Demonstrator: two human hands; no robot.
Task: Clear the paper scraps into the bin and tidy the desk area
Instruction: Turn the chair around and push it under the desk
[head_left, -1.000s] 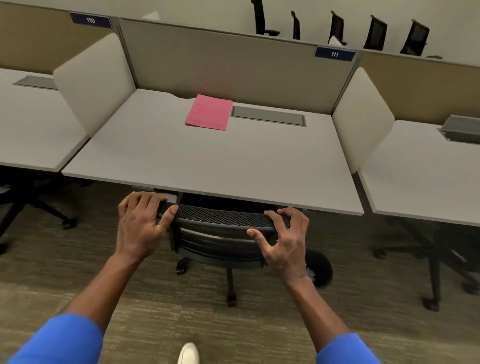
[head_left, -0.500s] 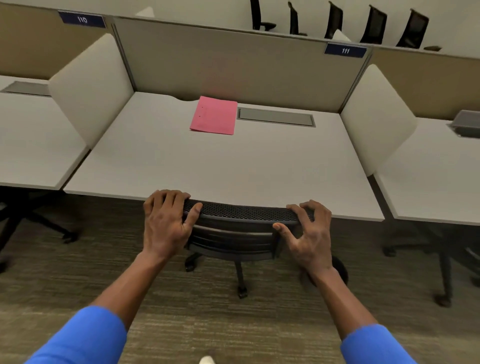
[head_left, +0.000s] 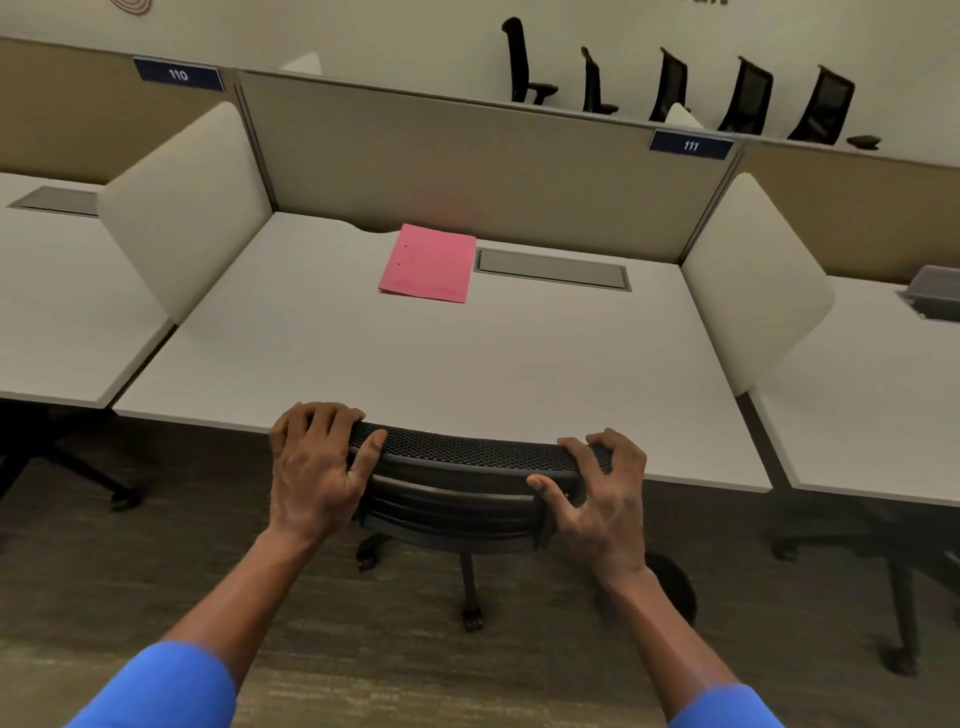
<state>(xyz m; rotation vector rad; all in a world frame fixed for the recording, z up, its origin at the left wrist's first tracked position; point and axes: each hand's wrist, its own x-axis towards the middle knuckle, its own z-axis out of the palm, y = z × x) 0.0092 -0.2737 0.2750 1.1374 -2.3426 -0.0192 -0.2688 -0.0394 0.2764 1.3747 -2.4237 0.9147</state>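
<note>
A black mesh-backed office chair (head_left: 462, 467) stands tucked under the front edge of the white desk (head_left: 415, 364). My left hand (head_left: 317, 462) grips the left end of the chair's top rail, fingers over the top and thumb on the near side. My right hand (head_left: 602, 493) grips the right end the same way. A pink folder (head_left: 428, 263) lies flat at the back of the desk, near the partition. No paper scraps show on the desk. A dark round shape (head_left: 672, 587) sits on the floor behind my right forearm, mostly hidden.
White side dividers (head_left: 187, 208) (head_left: 753, 280) flank the desk, and a beige back partition (head_left: 467, 166) carries the label 111. A grey cable hatch (head_left: 553, 269) lies beside the folder. Neighbouring desks stand left and right, with chair bases (head_left: 904, 597) underneath. Several black chairs line the far wall.
The chair has rolled forward under the desk with both hands still holding its top rail. My view has come closer to the desk.
</note>
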